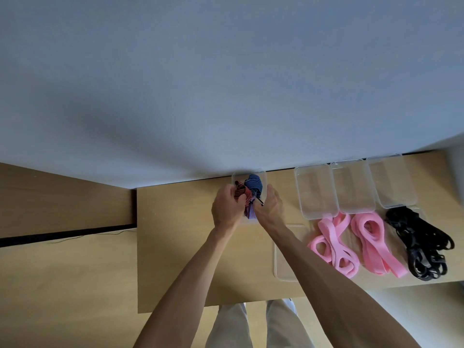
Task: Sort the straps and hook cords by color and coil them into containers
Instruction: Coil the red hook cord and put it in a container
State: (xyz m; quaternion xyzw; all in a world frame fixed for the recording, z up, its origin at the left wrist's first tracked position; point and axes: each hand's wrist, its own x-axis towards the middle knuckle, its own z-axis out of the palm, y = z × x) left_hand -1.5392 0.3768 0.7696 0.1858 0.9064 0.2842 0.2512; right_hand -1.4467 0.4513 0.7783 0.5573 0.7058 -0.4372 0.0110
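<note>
Pale blue-grey wall (226, 84) fills the top of the view, w/ a light wood table (180, 259) pushed up against it. A 2nd wood surface (62, 197) sits to the left, a bit apart, and a thin wire (82, 236) lies on it.

Both hands are at a small clear box (251, 173) at the back of the table, near the wall. Inside it sits a blue striped cord (254, 185) and a red striped cord (243, 192), bunched up together. The left hand (226, 209) has its fingers curled round the red cord on the left side of the box. The right hand (270, 209) has its fingers bent at the right side of the box, and pinches a thin black hook end (259, 202) of the cords. More striped cord hangs down between the 2 hands.

To the right stand 3 clear boxes in a row, touching side by side: first box (315, 190), middle box (352, 187), last box (391, 180). Nothing shows inside them. In front of them lie pink straps in 2 loose piles, one pile (334, 243) & another pile (376, 242), then a heap of black straps (424, 244) at the far right. A flat clear lid (283, 259) lies on the table by the right arm.

Light trousers (236, 327) show below the table edge
</note>
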